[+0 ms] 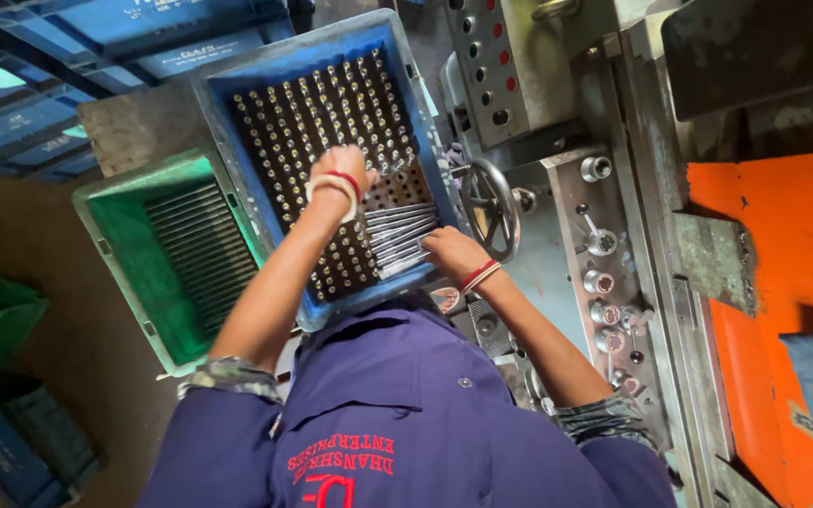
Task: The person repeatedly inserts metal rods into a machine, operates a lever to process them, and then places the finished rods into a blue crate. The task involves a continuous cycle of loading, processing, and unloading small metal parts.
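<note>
A blue crate [237,103] holds a perforated rack full of upright metal rods [312,113]. My left hand [339,177], with a white band and a red thread on its wrist, reaches down among those rods at the rack's middle; its fingers are hidden beneath it. My right hand [451,252], also with red and white threads on its wrist, grips a bundle of long silver rods [397,235] lying flat across the crate's right side. The two hands are about a hand's width apart.
A green crate [115,235] with rods lying in rows stands left of the blue one. To the right is a grey machine with a handwheel [493,207], a knob panel [602,243] and an orange surface [792,273]. Blue crates [96,38] are stacked at top left.
</note>
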